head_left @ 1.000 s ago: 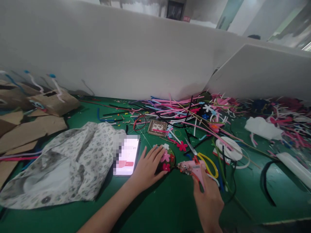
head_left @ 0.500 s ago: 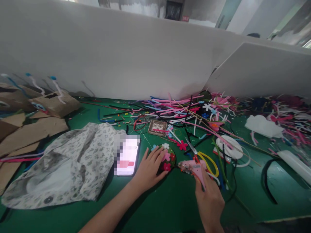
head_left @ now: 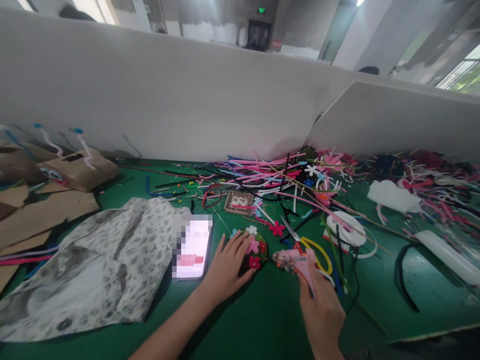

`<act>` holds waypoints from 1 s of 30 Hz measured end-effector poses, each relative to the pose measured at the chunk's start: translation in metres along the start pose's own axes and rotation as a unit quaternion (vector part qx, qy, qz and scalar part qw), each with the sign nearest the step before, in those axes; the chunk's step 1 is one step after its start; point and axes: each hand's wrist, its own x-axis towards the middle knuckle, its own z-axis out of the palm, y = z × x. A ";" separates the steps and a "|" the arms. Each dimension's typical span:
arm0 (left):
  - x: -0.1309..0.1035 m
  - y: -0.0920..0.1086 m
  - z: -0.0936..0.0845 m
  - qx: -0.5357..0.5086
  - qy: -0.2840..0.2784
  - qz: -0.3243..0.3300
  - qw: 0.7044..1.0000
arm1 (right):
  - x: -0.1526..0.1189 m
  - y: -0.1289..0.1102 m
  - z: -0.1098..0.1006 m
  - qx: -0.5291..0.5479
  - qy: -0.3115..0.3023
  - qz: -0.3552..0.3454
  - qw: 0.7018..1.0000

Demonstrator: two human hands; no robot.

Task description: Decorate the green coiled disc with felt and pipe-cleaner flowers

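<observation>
My left hand (head_left: 228, 265) lies over the left side of a rounded green piece (head_left: 264, 237), its fingers stretched out and the thumb apart at the lower edge. White, pink and red flower shapes (head_left: 254, 244) sit on that piece; my fingers hide part of it. In my right hand (head_left: 323, 305) is a pink glue gun (head_left: 300, 263), gripped by its handle. Its clotted nozzle points left at the green piece, with a small dark gap or strand between them. Behind the glue gun lie scissors (head_left: 318, 252) with yellow handles. A loose red flower (head_left: 276, 228) rests nearby.
A phone (head_left: 193, 252) and a patterned cloth (head_left: 131, 250) lie to the left, cardboard pieces (head_left: 56, 212) farther out. Pipe cleaners (head_left: 258, 172) are heaped along the white partition (head_left: 168, 95). A small patterned box (head_left: 239, 202), a white spool (head_left: 345, 227) and a white bar (head_left: 448, 255) also lie around.
My view has tipped upward and slightly right, so the table sits lower in the picture. Both hands keep nearly the same pose, the glue gun still by the green piece.
</observation>
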 end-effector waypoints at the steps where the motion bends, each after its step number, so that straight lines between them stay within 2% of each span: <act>1: 0.000 0.000 0.001 0.000 0.002 0.001 1.000 | 0.000 0.000 0.000 0.003 0.004 -0.001 1.000; 7: -0.001 -0.001 0.002 0.002 0.004 0.000 1.000 | 0.000 -0.001 0.000 -0.010 0.020 -0.010 1.000; 17: -0.001 0.000 0.001 0.008 -0.004 -0.005 1.000 | -0.005 -0.001 0.004 -0.023 0.001 -0.009 1.000; 24: 0.005 0.011 0.010 0.020 0.048 -0.031 0.998 | -0.001 -0.006 0.004 -0.018 0.013 -0.032 0.999; 30: 0.009 0.015 0.014 0.023 0.060 -0.052 0.997 | -0.004 0.002 0.007 -0.030 0.028 -0.041 0.998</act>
